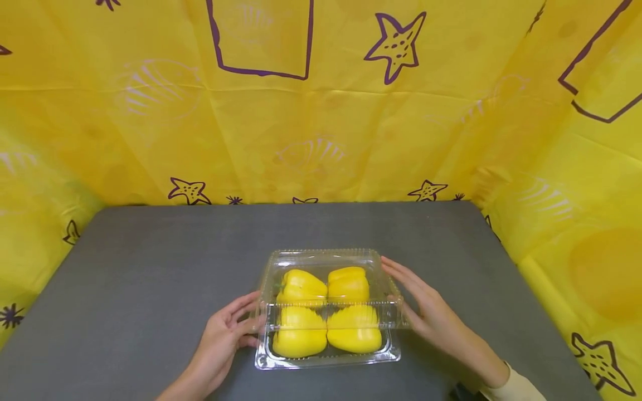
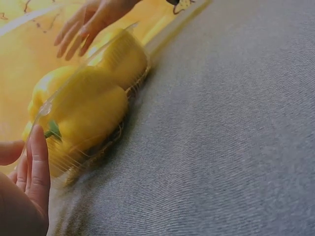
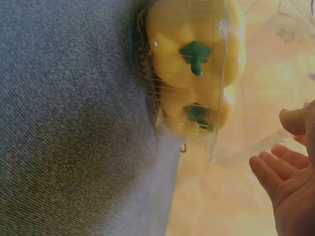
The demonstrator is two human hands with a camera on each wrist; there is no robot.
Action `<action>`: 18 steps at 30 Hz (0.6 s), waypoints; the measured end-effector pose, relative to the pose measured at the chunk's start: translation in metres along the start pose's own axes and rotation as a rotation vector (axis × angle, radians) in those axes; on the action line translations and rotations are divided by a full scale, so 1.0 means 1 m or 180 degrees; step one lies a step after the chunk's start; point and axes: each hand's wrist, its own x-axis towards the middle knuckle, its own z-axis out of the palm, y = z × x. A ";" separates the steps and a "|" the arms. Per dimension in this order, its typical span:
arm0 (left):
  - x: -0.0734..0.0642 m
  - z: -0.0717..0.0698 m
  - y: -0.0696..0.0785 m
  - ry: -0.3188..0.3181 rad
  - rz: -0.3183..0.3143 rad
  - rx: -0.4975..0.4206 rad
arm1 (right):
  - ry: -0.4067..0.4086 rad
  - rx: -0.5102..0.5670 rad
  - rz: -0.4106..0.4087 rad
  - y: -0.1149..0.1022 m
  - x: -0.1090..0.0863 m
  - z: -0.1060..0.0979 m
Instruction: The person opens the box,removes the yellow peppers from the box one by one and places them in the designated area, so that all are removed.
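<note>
A clear plastic clamshell container point(image 1: 328, 365) holds several yellow bell peppers point(image 1: 353, 337), with green stems point(image 3: 196, 54) showing in the right wrist view. Its hinged lid point(image 1: 396, 317) is raised at the front, tilted above the base. On the left side, my left hand point(image 1: 223, 337) pinches the container's edge between thumb and fingers. At the opposite side, my right hand point(image 1: 433, 314) has its thumb and fingers about the lid's edge, which passes between them in the right wrist view.
The container stands on a dark grey table point(image 1: 150, 267). Behind the table and along its sides hangs yellow fabric point(image 1: 341, 111) printed with starfish and fish. A dark object lies partly in view by the right sleeve point(image 1: 516, 387).
</note>
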 end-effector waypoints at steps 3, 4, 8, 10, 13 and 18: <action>0.001 -0.001 0.001 -0.0016 -0.0022 0.0014 | 0.0006 0.0020 0.0010 0.000 0.002 -0.002; 0.002 -0.001 0.002 -0.0012 -0.0049 0.0000 | 0.0019 0.0024 0.0002 0.001 0.003 -0.002; 0.003 -0.001 0.002 -0.0045 -0.0098 -0.0022 | 0.0127 0.0013 -0.0114 0.002 0.008 -0.003; 0.003 -0.001 0.003 -0.0070 -0.0106 -0.0039 | 0.0148 0.0004 -0.0083 0.003 0.009 -0.003; 0.003 -0.002 0.003 -0.0115 -0.0124 -0.0088 | 0.0134 0.0004 0.0010 0.003 0.010 -0.004; 0.005 -0.004 0.003 -0.0238 -0.0142 -0.0105 | 0.0114 0.0015 0.0052 0.003 0.012 -0.006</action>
